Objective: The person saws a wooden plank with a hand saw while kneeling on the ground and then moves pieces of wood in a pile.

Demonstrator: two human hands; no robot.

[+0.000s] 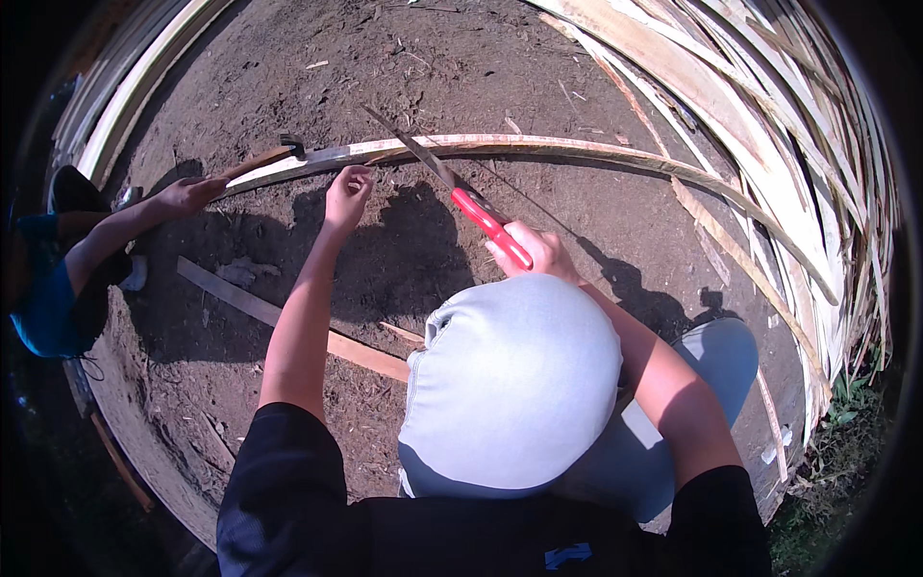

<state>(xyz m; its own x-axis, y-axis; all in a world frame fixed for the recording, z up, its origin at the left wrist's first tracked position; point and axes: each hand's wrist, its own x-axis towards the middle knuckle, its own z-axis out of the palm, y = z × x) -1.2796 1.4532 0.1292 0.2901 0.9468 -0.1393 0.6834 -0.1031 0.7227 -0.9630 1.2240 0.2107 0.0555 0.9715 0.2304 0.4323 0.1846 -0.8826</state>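
Note:
My right hand (541, 252) is wrapped round the red handle of a handsaw (481, 213). The saw's narrow dark blade points away to the upper left and crosses over a long, thin wooden board (538, 144); whether it touches the wood I cannot tell. My left hand (349, 197) is just on the near side of that board, left of the blade, with its fingers curled together. What those fingers hold, if anything, is too small to make out.
At the left, another person's hand (190, 195) grips a hammer (261, 163), its head by the board's left part. A large stack of wooden slats (769, 115) fills the right side. More planks (144, 87) lie upper left. A loose strip (236, 296) lies on the dirt near my knee.

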